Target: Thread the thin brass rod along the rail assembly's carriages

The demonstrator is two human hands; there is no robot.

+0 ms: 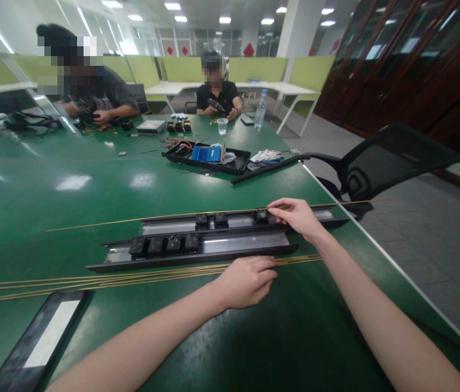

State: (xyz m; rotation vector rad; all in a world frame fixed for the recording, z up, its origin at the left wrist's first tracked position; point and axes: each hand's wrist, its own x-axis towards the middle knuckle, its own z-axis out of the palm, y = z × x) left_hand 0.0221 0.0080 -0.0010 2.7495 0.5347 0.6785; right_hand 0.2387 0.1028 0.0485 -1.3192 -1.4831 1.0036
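Note:
My right hand (297, 218) pinches a long thin brass rod (132, 220) at the far edge of the far channel. The rod stretches well past both channel ends. Beneath those fingers sits a black block (261, 216) in the far metal channel (238, 220), with two more black blocks (211, 220) to the left. The near channel (246, 240) holds several black blocks (164, 245) in its left half. My left hand (248, 280) is closed over a bundle of brass rods (132, 276) along the near channel's front; its fingertips are partly hidden.
A black flat case with a white label (52, 332) lies front left. Farther back are a black tray (238, 161) with blue parts, gloves (266, 158), a cup (222, 126) and a bottle (261, 109). Two people sit across the table. A chair (397, 152) stands right.

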